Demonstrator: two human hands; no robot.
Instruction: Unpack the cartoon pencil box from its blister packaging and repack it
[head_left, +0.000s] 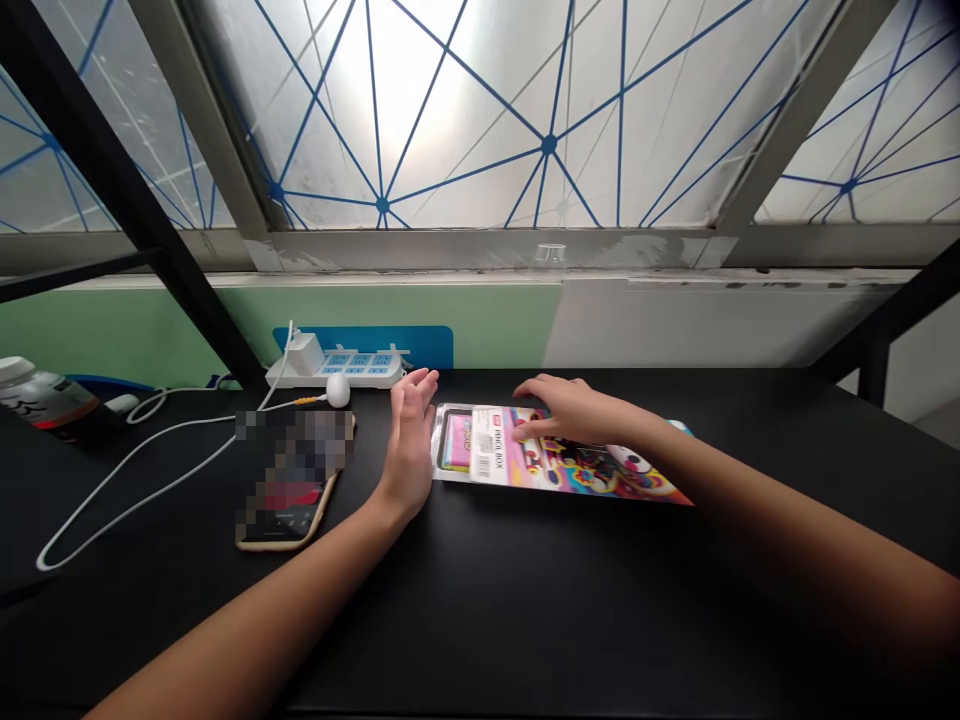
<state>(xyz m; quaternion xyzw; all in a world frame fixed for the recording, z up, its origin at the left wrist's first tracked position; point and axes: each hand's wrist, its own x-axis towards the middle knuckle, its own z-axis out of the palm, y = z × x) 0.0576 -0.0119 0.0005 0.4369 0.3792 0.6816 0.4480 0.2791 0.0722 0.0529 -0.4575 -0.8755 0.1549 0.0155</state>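
A packaged pencil box lies flat on the black table, its label printed "PENCIL BOX". A pink part shows through clear plastic at its left end, and a bright cartoon print covers the right. My left hand stands on edge at the package's left end, fingers stretched and holding nothing. Over the top of the package, my right hand reaches with its fingers apart and thumb on or just above the printed face. Whether it presses on the package, I cannot tell. My right forearm hides part of the print.
Left of my left hand lies a phone with a blurred screen. Behind it are a white power strip with a plug, a round white earpiece and a looping white cable. A bottle stands far left, near black frame bars.
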